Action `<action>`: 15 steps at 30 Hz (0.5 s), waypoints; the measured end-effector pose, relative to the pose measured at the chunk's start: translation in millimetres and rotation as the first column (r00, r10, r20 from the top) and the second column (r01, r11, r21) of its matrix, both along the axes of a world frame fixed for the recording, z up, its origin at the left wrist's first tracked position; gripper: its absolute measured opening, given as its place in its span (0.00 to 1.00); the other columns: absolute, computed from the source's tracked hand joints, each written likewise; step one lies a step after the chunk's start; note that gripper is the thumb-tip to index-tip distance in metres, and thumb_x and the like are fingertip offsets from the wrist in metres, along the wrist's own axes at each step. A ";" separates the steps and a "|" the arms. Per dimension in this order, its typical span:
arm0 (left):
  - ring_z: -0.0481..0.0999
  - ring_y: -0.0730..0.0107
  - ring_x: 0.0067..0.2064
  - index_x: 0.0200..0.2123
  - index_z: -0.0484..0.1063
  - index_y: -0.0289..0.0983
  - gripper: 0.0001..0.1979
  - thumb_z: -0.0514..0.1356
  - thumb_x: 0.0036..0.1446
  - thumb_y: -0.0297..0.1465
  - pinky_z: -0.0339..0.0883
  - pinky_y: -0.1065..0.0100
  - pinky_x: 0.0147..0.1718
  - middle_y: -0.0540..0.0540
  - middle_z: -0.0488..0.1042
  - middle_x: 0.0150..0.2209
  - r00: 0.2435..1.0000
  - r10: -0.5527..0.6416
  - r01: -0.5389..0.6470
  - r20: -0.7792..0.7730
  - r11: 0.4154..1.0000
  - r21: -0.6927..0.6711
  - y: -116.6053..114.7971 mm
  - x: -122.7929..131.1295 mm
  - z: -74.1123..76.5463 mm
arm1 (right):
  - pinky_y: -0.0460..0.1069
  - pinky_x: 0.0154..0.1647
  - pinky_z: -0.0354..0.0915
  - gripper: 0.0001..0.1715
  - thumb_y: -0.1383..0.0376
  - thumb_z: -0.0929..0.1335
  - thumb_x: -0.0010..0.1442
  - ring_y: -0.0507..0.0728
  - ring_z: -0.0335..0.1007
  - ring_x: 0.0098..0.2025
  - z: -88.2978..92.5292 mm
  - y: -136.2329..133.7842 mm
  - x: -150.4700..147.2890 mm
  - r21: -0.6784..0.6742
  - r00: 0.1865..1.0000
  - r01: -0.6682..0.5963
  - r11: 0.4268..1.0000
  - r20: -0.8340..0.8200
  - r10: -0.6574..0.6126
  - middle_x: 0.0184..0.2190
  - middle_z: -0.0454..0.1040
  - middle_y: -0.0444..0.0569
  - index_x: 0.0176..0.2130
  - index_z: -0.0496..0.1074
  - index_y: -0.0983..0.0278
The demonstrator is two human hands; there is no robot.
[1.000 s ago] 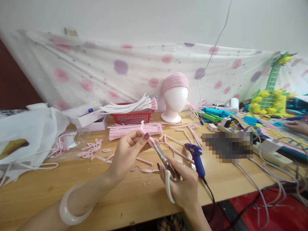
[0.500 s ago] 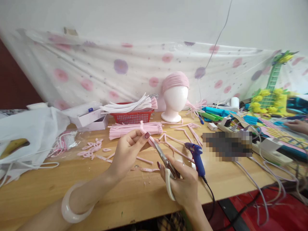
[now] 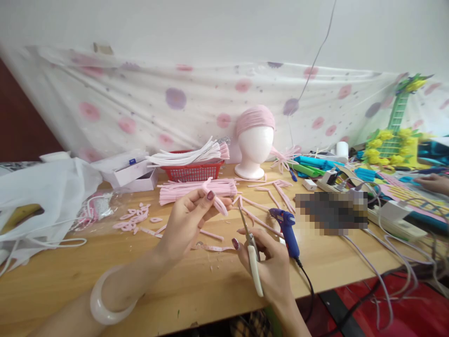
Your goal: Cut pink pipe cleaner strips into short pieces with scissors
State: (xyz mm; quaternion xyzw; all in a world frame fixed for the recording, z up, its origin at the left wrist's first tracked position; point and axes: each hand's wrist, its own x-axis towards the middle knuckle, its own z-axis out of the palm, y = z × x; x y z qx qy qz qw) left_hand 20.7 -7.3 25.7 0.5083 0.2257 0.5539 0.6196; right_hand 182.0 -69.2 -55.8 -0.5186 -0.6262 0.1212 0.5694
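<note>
Between thumb and fingers, my left hand (image 3: 189, 220) pinches a bent pink pipe cleaner (image 3: 220, 206) above the table. My right hand (image 3: 268, 260) is wrapped round the white handles of a pair of scissors (image 3: 249, 236), whose blades point up and away, apart from the pipe cleaner. Behind my left hand lies a bundle of pink pipe cleaners (image 3: 224, 188). Small pink loops (image 3: 135, 217) are gathered left of my left hand. A measuring tape (image 3: 219, 248) lies on the table between my hands. Just right of my right hand is a blue glue gun (image 3: 288, 231).
A red basket (image 3: 196, 172) with white pipe cleaners stands at the back, beside a white foam head (image 3: 256, 147) in a pink cap. White boxes (image 3: 129, 172) and a plastic bag (image 3: 52, 192) are left. Right are power strips (image 3: 396, 222), cables and another person's hand (image 3: 433, 182).
The scissors have drawn back from the pipe cleaner, moving slightly right and turning more upright. My left hand has shifted a little left, still holding the pipe cleaner.
</note>
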 end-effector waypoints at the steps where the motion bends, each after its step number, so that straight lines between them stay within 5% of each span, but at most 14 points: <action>1: 0.81 0.63 0.39 0.27 0.77 0.34 0.14 0.67 0.52 0.40 0.72 0.62 0.49 0.44 0.82 0.31 1.000 -0.009 0.009 0.020 1.000 -0.014 -0.1 0.7 0.6 | 0.43 0.20 0.54 0.07 0.66 0.72 0.53 0.48 0.53 0.20 0.7 -1.3 -0.3 -0.025 1.000 -0.010 1.000 -0.010 0.010 0.19 0.61 0.38 0.35 0.74 0.64; 6: 0.82 0.64 0.38 0.30 0.78 0.34 0.13 0.69 0.50 0.40 0.73 0.65 0.47 0.45 0.82 0.31 0.995 -0.052 0.059 0.089 0.995 -0.082 0.0 2.1 0.1 | 0.41 0.22 0.59 0.12 0.71 0.73 0.49 0.48 0.59 0.21 7.3 -6.9 -7.5 -0.079 0.995 -0.091 0.993 -0.043 0.088 0.20 0.64 0.37 0.36 0.73 0.63; 15: 0.82 0.73 0.34 0.28 0.78 0.32 0.10 0.70 0.49 0.35 0.75 0.77 0.38 0.46 0.83 0.34 0.969 -0.118 0.176 0.217 0.945 -0.275 -5.7 5.4 -3.9 | 0.40 0.19 0.56 0.09 0.72 0.72 0.50 0.46 0.55 0.19 4.1 -3.0 -13.0 0.039 0.997 -0.076 0.996 -0.012 0.077 0.19 0.62 0.36 0.34 0.73 0.62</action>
